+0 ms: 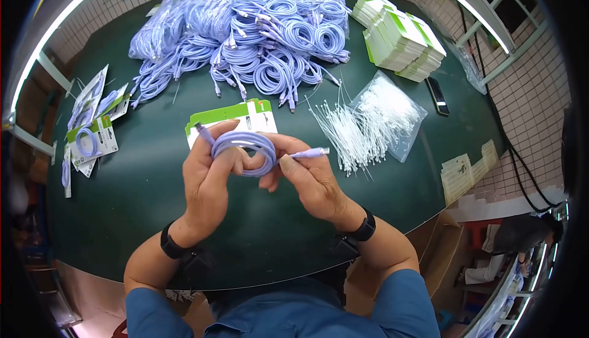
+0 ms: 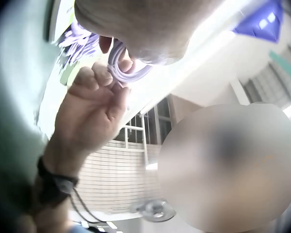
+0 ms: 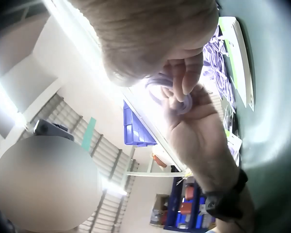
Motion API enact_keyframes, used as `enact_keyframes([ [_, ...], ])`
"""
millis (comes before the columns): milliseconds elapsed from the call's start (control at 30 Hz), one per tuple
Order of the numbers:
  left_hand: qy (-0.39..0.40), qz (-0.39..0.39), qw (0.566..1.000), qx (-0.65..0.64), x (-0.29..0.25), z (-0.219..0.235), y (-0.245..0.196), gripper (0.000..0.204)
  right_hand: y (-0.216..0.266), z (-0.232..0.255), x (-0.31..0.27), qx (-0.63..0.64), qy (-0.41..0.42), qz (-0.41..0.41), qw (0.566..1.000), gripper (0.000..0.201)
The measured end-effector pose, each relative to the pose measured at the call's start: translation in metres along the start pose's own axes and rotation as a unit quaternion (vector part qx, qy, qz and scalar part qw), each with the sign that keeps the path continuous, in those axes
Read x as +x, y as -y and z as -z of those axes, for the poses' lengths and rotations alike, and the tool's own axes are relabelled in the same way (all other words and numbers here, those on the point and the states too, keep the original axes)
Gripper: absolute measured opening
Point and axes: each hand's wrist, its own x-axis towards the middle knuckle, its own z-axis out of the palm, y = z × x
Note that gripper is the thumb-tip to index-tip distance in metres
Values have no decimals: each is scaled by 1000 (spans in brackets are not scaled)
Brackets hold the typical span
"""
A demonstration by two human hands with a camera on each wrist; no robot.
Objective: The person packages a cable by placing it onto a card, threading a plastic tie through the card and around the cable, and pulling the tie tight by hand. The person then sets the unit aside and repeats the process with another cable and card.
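Above the near part of the table, a coiled lilac charging cable is held between both hands. My left hand grips the coil's left side, its thumb over the ring and one connector poking up past the fingers. On the other side my right hand pinches the cable's free end between thumb and fingers, its metal-tipped plug pointing right. In the left wrist view the coil shows between the two hands. Green-and-white packaging cards lie just behind the hands, partly covered by them.
A big heap of coiled lilac cables fills the table's back. White cable ties spill beside a clear bag to the right. Stacked cards and a phone sit farther right; packed cables on cards lie left.
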Motion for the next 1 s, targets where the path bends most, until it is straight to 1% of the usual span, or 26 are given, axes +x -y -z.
enact_keyframes([
  [67,-21,119,984,-129,3,2,16,34,-5,-5,-1,59,-32,-60,996,49],
  [100,-31,177,964,-194,4,3,22,34,-6,-9,0,61,-26,-58,996,49],
  [200,-33,161,973,-165,3,0,30,33,-9,-19,-3,-14,-123,-37,992,59],
  [233,-31,155,976,-152,2,-2,31,33,-10,-20,-2,-12,-121,-37,992,59],
  [333,-34,155,977,-142,2,-5,32,33,-9,-19,1,30,-219,-17,975,52],
  [367,-34,156,978,-137,1,-4,31,33,-10,-19,2,34,-214,-17,976,52],
  [467,-48,161,977,-135,-1,-6,30,32,-11,-16,-1,-6,-183,-52,982,46],
  [500,-51,166,975,-137,-2,-8,31,32,-11,-15,-1,-7,-186,-54,981,46],
  [600,-36,173,976,-126,-5,-4,37,32,-12,-14,1,-55,-88,-100,990,44],
  [633,-28,174,977,-119,-5,-2,39,31,-12,-14,2,-50,-92,-103,989,44],
  [733,-24,203,970,-132,-7,-4,45,32,-8,-16,4,-119,-95,-128,980,43],
  [767,-23,212,967,-139,-8,-5,46,33,-6,-15,5,-112,-99,-130,980,43],
  [867,-13,232,963,-135,-10,-7,47,33,2,-11,5,-182,-81,-162,966,44],
  [1000,-5,251,958,-137,-13,-9,50,34,4,-11,5,-208,-92,-141,964,45],
])
